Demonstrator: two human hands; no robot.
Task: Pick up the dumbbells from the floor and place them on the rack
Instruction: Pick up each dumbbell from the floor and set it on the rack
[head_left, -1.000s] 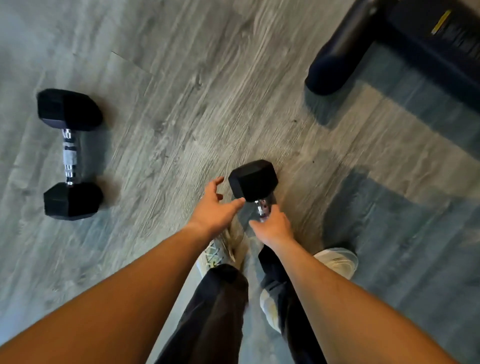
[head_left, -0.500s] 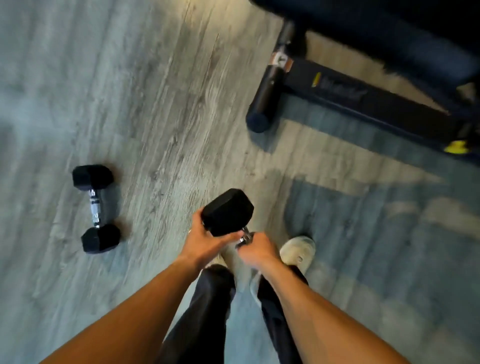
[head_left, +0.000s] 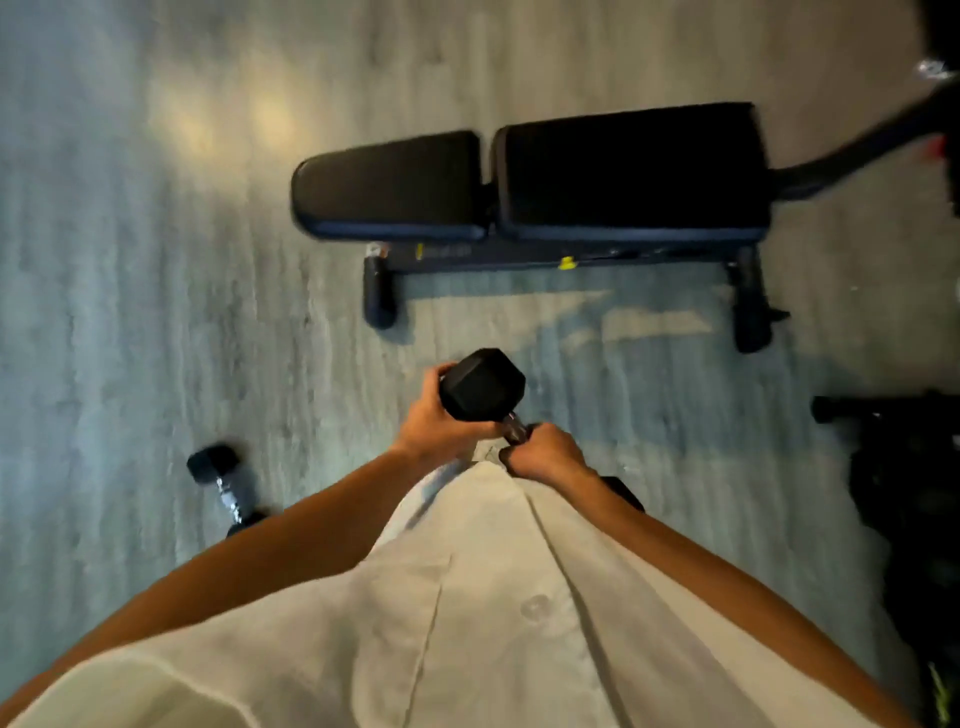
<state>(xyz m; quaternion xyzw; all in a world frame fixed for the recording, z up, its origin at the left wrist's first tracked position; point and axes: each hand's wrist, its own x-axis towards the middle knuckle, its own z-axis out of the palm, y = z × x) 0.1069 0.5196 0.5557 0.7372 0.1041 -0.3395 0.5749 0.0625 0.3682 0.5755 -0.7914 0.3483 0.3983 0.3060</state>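
Note:
A black hex dumbbell (head_left: 483, 387) is held up in front of my waist, its far head pointing away from me. My left hand (head_left: 439, 423) cups that far head from below and the left. My right hand (head_left: 543, 457) is closed around the metal handle; the near head peeks out dark behind my right wrist. A second black hex dumbbell (head_left: 226, 486) lies on the grey wood floor to the lower left, partly hidden by my left forearm. No rack can be made out.
A black padded weight bench (head_left: 530, 182) stands crosswise just ahead, its feet reaching toward me. Dark equipment (head_left: 904, 467) sits at the right edge. Grey floor (head_left: 130, 260) stretches to the left. My pale shirt fills the bottom of the view.
The dumbbell has come up off the floor to waist height. My left hand went from reaching to cupping its head. The view has risen, bringing the whole bench into sight.

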